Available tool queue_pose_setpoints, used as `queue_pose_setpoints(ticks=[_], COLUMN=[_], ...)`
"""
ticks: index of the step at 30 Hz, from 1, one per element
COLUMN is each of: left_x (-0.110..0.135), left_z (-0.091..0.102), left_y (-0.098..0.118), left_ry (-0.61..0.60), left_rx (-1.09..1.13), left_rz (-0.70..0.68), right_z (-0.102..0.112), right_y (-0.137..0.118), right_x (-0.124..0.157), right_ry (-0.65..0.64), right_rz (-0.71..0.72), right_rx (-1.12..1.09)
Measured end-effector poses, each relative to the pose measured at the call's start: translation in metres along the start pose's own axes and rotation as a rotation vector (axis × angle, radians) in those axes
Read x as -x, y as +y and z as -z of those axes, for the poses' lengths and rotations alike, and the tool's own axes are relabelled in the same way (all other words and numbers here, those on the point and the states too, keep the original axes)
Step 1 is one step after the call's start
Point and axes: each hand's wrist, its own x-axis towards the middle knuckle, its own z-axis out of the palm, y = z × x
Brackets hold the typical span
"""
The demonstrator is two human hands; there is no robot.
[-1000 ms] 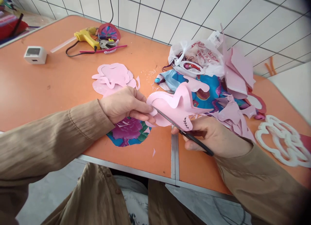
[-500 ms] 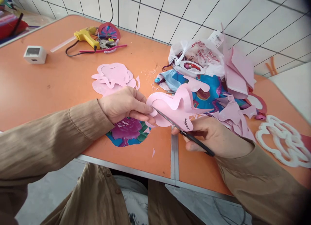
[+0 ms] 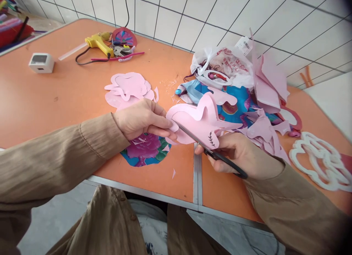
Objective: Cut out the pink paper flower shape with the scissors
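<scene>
My left hand [image 3: 148, 121] pinches the edge of a sheet of pink paper [image 3: 189, 132], which curls up over the table and carries a small dark leaf print. Scissors with black handles [image 3: 227, 160] are in my right hand [image 3: 242, 154], their blades lying across the pink paper and pointing at my left fingertips. Below my left hand lies a round blue piece with a purple flower [image 3: 145, 150], partly covered by the hand. Just behind it is a stack of pink cut-out shapes [image 3: 129, 87].
On the right lie pink paper scraps [image 3: 262, 132], blue patterned cloth [image 3: 233, 108], a white plastic bag [image 3: 233, 66] and white cloud-shaped outlines [image 3: 320, 159]. A yellow glue gun [image 3: 100, 43] and a white cube [image 3: 41, 62] sit at the back left of the orange table [image 3: 77, 90].
The lower scissor handle has dropped slightly, and the free pink paper has shifted a little. My left hand keeps its hold in nearly the same place.
</scene>
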Motion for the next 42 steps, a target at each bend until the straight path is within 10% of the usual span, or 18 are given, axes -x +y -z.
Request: queue_pose_setpoints(ticks=[42], left_x=[-0.007], left_z=[-0.002], left_y=[-0.002], left_ry=[0.101], left_rx=[0.092], left_rz=[0.012], right_z=[0.003], right_y=[0.005], right_x=[0.000], right_ry=[0.031], right_rz=[-0.016], right_rx=[0.086])
